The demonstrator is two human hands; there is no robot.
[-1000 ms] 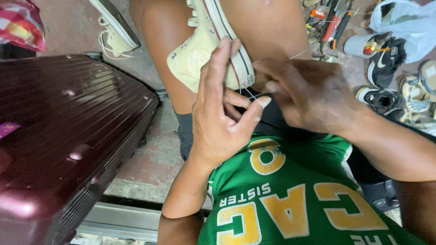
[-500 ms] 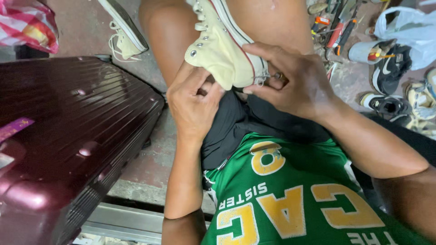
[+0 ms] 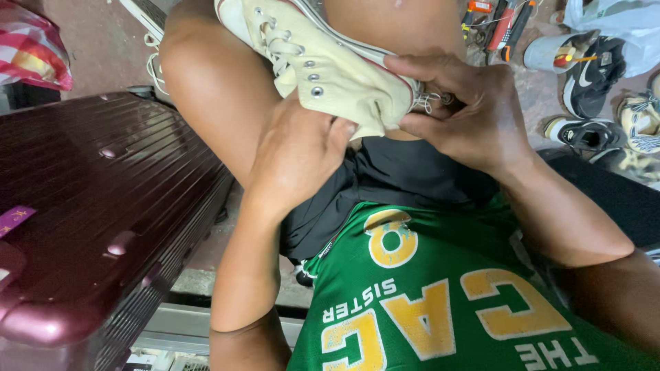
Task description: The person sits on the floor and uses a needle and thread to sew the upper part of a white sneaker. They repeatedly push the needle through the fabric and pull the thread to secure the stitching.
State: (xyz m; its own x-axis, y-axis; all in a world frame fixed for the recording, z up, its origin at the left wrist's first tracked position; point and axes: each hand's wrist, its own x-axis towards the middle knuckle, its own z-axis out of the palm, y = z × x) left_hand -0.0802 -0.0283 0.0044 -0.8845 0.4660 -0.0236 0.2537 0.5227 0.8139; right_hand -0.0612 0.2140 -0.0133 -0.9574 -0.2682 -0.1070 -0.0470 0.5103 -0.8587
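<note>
Gripping cream canvas sneaker [image 3: 330, 69], metal eyelets, both hands

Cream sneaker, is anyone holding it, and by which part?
Yes. Both hands hold the cream sneaker: left hand under its canvas side, right hand fingers pinching the sole edge.

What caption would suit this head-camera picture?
Both hands, left and right, grip a cream canvas sneaker on the lap, beside a maroon suitcase.
</note>
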